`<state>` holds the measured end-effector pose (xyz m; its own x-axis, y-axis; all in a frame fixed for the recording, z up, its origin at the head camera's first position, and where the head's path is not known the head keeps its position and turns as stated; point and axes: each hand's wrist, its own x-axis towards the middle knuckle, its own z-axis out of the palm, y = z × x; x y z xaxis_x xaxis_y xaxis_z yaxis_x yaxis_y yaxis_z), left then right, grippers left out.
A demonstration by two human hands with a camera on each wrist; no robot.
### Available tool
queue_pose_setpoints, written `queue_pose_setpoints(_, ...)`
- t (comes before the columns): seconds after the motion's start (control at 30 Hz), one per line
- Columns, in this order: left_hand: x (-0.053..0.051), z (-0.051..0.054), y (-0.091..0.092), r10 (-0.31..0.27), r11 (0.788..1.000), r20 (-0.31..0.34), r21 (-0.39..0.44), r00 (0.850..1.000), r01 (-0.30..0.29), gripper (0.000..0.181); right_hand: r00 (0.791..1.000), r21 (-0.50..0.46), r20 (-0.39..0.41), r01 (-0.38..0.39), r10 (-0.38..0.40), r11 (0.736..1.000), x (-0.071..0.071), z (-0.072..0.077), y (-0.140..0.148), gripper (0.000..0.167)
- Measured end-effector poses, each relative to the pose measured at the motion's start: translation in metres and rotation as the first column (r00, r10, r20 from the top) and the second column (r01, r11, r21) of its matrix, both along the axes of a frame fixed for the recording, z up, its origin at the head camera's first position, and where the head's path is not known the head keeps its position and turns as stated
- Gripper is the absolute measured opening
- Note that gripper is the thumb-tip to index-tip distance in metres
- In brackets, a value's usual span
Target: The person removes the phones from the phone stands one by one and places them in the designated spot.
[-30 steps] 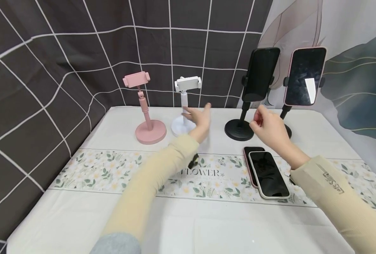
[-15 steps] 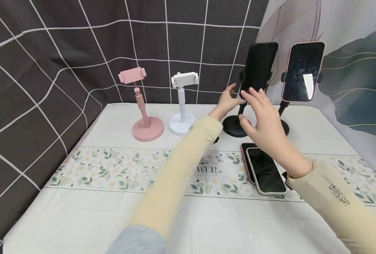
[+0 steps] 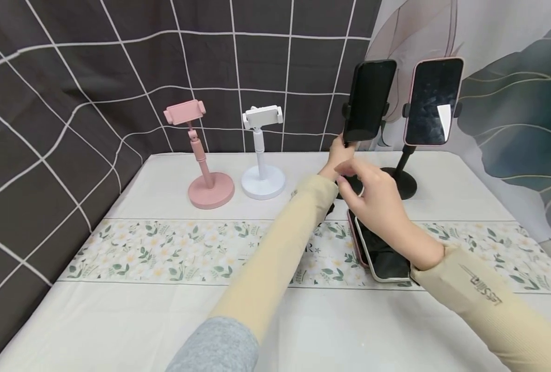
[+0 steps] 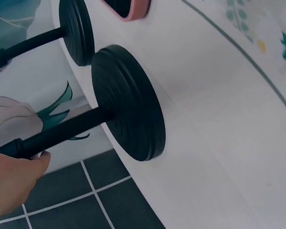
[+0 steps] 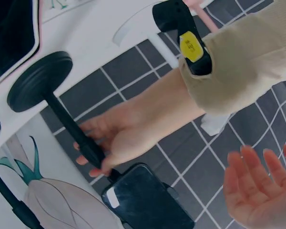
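My left hand (image 3: 341,154) grips the stem of a black phone stand (image 4: 128,102), just below the black phone (image 3: 372,101) clamped in its holder. In the right wrist view, the fingers wrap round the stem (image 5: 66,119) near its upper joint. The stand's round base is at the table, partly hidden by my hands in the head view. My right hand (image 3: 375,199) hovers in front of that stand with loosely bent fingers and nothing in them. Below it lie two phones, the upper one white-edged (image 3: 387,258), partly covered by the hand. A second black stand (image 3: 400,178) carries a pink-edged phone (image 3: 434,101).
A pink stand (image 3: 211,190) and a white stand (image 3: 263,182), their holders without phones, stand to the left on the white table (image 3: 131,320). A floral strip (image 3: 163,250) crosses the table. Behind hangs a dark grid-patterned cloth (image 3: 219,62).
My left hand has moved right from beside the white stand to the black stand's stem and taken hold of it. My right hand opened, then came lower and slightly left, fingers bending.
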<state>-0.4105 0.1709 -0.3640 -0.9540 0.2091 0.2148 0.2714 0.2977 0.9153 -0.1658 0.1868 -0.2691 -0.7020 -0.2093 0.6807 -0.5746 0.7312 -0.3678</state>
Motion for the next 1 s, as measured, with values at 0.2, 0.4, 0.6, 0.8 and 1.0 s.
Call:
queue_pose_setpoints(0.2,0.055,0.04,-0.02,0.007,0.999,-0.036,0.043,0.999,-0.006,0.026,0.985,0.049,0.15,0.078,-0.084,0.996,-0.014,-0.006,0.014,0.016)
queue_pose_setpoints(0.4,0.017,0.024,-0.024,-0.05,0.994,-0.11,0.093,0.993,0.06,0.028,0.845,0.017,0.51,0.18,-0.163,0.983,-0.066,-0.02,0.049,0.031)
queue_pose_setpoints(0.6,-0.047,-0.013,-0.008,-0.134,0.991,-0.079,-0.014,0.988,0.134,0.038,0.725,-0.025,0.674,0.215,-0.143,0.976,-0.113,-0.036,0.063,0.054)
queue_pose_setpoints(0.8,0.005,0.026,-0.022,-0.112,0.964,-0.151,-0.258,0.982,0.07,0.044,0.793,-0.057,0.588,0.233,-0.155,0.971,-0.133,-0.048,0.059,0.055)
queue_pose_setpoints(1.0,0.05,0.057,-0.038,-0.08,0.962,-0.178,-0.272,0.981,0.029,0.049,0.839,-0.178,0.536,0.217,-0.091,0.96,-0.138,-0.052,0.05,0.046)
